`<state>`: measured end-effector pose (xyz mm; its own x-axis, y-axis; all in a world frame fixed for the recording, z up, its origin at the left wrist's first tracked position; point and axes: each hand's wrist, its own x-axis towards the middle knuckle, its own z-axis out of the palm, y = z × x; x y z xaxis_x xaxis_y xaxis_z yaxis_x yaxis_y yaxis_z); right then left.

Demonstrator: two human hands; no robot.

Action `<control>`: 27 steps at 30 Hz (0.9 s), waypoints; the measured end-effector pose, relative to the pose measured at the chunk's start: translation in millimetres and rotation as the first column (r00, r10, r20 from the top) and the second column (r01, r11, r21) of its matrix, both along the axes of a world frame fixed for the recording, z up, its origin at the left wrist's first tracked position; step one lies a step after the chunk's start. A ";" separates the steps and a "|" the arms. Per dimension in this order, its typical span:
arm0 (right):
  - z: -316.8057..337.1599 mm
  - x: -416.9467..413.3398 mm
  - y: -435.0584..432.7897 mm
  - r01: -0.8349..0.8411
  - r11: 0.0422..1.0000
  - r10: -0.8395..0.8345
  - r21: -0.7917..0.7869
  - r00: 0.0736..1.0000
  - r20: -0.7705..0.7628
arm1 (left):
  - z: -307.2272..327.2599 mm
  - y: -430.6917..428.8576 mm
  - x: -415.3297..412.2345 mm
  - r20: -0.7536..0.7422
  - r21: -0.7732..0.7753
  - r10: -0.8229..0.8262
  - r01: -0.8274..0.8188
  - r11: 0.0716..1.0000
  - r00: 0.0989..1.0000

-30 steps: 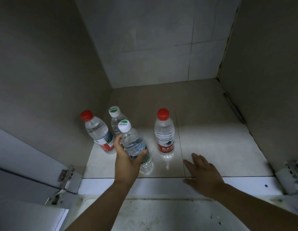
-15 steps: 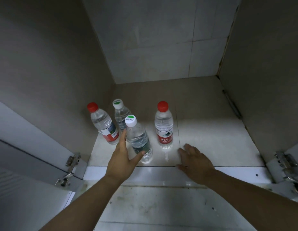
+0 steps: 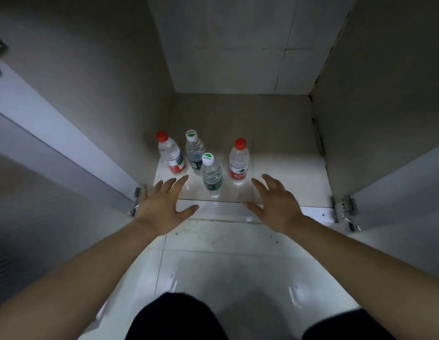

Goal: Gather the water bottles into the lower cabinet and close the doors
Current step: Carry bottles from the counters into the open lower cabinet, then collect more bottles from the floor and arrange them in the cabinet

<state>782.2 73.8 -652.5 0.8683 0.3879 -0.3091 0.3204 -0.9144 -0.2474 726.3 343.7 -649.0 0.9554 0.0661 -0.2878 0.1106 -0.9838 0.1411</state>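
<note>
Cabinet (image 3: 238, 114) first: the lower compartment stands wide open, left door (image 3: 56, 143) and right door (image 3: 397, 182) both swung out on their hinges. Four water bottles stand upright near the front left of its floor: two red-capped (image 3: 171, 153) (image 3: 238, 160), two white-capped (image 3: 194, 149) (image 3: 211, 173). Gathering looks done; closing is what's left. Left hand (image 3: 164, 204) and right hand (image 3: 275, 204) hover at the front lip, fingers spread, holding nothing, clear of every bottle, each with open room to reach sideways for its door.
</note>
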 end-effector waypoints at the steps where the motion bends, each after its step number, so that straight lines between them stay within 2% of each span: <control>1: 25.2 -12.9 1.6 0.007 1.000 -0.007 -0.006 0.999 -0.035 | 25.6 -4.4 -8.8 -0.003 0.014 -0.019 0.019 1.000 1.000; 6: 179.5 -70.1 -9.1 0.090 0.996 -0.092 -0.025 0.990 -0.105 | 177.9 -26.8 -54.1 -0.018 0.022 -0.128 0.128 0.992 0.992; 10: 318.9 -112.1 -32.8 0.179 0.984 -0.179 -0.016 0.976 -0.125 | 312.7 -39.9 -81.8 -0.003 -0.020 -0.135 0.135 0.991 0.991; 16: 481.1 -168.4 -25.1 0.385 0.920 -0.378 0.069 0.921 -0.092 | 481.8 -63.6 -94.5 0.137 -0.077 -0.257 0.269 0.960 0.957; 22: 553.2 -218.3 -19.0 0.593 0.802 -0.597 0.069 0.802 0.039 | 539.7 -73.2 -83.1 0.171 0.016 -0.542 0.547 0.837 0.823; 25: 569.9 -254.6 -14.7 0.727 0.682 -0.732 0.082 0.677 0.076 | 549.6 -84.8 -75.4 0.152 0.068 -0.674 0.673 0.737 0.723; 27: 574.7 -285.2 -13.6 0.812 0.577 -0.816 0.087 0.572 0.080 | 555.4 -99.5 -76.5 0.139 0.092 -0.770 0.766 0.636 0.623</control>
<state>497.0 60.2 -77.8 0.8478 -0.4895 -0.2039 -0.5300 -0.7932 -0.2997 649.9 244.2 -93.6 0.6917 -0.7076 -0.1446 -0.7071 -0.7042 0.0641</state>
